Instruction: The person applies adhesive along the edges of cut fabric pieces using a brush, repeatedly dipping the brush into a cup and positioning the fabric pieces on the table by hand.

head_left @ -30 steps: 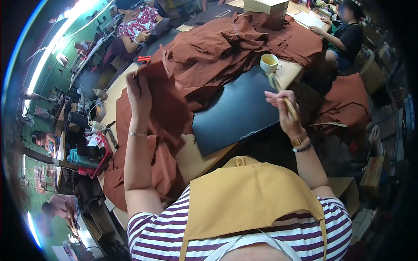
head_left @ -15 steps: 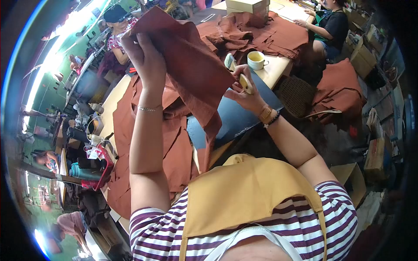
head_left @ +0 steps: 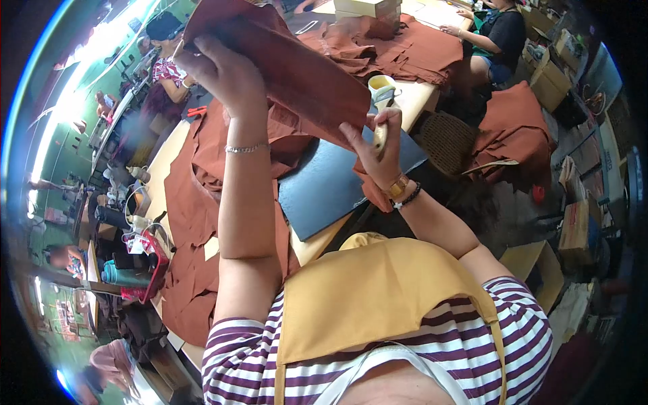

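My left hand (head_left: 233,77) is raised and closed on the upper left part of a reddish-brown leather piece (head_left: 290,57), which slants down to the right. In my right hand (head_left: 379,155) is a paintbrush (head_left: 381,131) with a pale handle, its head end pointing up and away from me. The right thumb side meets the lower edge of the leather, and a brown flap hangs below by the wrist. Just beyond the brush stands a mug (head_left: 382,82) with yellow inside, partly hidden. Under my hands lies a dark blue-grey board (head_left: 324,185).
More brown leather pieces (head_left: 189,243) cover the table's left side, with a stack (head_left: 418,50) at the back beside boxes (head_left: 368,8). Brown material (head_left: 513,128) lies right of a woven seat (head_left: 445,142). Co-workers sit at the back left and back right.
The leather has been lifted and shifted, uncovering more of the board. My right hand has moved down slightly, and the brush has turned more upright, now overlapping the mug.
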A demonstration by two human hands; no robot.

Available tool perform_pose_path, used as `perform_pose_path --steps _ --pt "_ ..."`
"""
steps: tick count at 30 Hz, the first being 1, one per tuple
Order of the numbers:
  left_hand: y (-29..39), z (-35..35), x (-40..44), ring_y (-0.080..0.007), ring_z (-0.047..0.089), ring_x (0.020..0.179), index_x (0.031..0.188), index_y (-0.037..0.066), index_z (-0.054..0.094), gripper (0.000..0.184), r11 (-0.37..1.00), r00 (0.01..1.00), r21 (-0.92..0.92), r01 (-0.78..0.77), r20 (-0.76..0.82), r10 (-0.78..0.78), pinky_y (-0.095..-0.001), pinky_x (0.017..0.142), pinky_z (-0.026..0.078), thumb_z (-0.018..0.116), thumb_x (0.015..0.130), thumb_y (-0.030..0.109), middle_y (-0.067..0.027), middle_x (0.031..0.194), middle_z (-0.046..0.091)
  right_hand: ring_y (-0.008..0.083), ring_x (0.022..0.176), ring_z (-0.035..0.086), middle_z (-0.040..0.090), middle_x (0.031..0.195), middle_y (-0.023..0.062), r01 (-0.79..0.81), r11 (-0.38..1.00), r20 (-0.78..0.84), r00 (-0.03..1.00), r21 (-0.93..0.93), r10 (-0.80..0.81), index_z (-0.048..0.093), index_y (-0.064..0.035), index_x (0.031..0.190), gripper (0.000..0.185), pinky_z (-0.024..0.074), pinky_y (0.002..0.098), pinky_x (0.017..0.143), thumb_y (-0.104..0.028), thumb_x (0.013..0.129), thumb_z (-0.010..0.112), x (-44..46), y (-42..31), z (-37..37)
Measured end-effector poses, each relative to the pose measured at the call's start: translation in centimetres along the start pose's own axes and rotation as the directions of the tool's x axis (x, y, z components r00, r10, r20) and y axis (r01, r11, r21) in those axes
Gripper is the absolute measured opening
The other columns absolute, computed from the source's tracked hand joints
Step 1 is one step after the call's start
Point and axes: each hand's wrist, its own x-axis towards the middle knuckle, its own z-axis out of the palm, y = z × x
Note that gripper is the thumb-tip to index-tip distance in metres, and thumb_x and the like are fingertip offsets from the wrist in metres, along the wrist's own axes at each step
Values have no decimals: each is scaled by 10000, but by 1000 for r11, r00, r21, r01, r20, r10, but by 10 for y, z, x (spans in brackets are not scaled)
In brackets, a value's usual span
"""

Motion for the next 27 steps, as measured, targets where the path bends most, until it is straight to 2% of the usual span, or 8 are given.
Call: perform_pose_path --steps 7,12,15,19,21,24,25,27 --pt "14 -22 -13 -83 466 881 1063 52 478 74 948 861 -137 287 471 -193 -236 808 401 459 997 77 -13 959 505 231 974 618 617 1071 176 180 982 -81 979 -58 -185 262 -110 1056 271 494 364 887 -66 989 521 52 -26 -68" --pt "48 -39 -34 -49 399 890 1072 81 451 108 777 610 -241 581 762 -219 -197 808 362 486 981 33 31 1003 419 302 1293 479 548 1316 188 99 979 419 893 177 -165 302 -154 1083 598 402 430 1055 -298 788 801 78 -70 -59" --pt "52 -45 -48 -56 380 877 1089 95 419 126 718 584 -326 615 800 -137 -201 820 344 480 990 46 33 988 389 185 1063 486 513 1084 39 161 986 495 855 36 -158 386 -151 1011 530 418 341 935 -175 747 845 59 -58 -57" --pt "38 -52 -71 -47 410 918 1114 91 406 139 668 618 -351 657 757 -210 -210 853 367 457 996 36 32 999 417 105 900 460 463 980 -15 -395 918 555 760 -18 338 411 -122 959 425 425 250 824 -117 793 802 33 -78 -85" --pt "38 -50 -83 -51 424 942 1122 81 404 155 733 651 -321 599 729 -212 -218 868 373 431 991 4 23 1012 435 76 822 480 457 931 -28 -409 909 467 791 -75 394 409 -117 938 395 422 218 797 -95 809 782 20 -66 -118" --pt "39 -51 -110 -84 544 959 1122 77 393 268 709 455 -183 681 865 -213 -233 812 451 537 933 -49 -22 1017 522 139 848 581 482 857 7 58 846 336 930 -530 147 412 -107 921 280 462 302 794 -73 878 687 26 -94 -169" --pt "44 -47 -121 -109 587 970 1156 67 391 347 714 393 -105 693 884 -251 -265 811 478 619 904 -9 -68 1004 598 182 892 606 529 873 40 73 626 208 967 -776 145 426 -93 906 225 468 344 807 -68 885 648 26 -97 -200" --pt "46 -43 -144 -139 599 1049 1366 55 342 605 604 90 100 791 957 -277 -283 890 494 672 866 -28 -81 1099 598 196 869 593 575 931 51 139 523 186 982 -841 39 451 -85 872 203 456 320 811 -65 864 653 38 -147 -216"
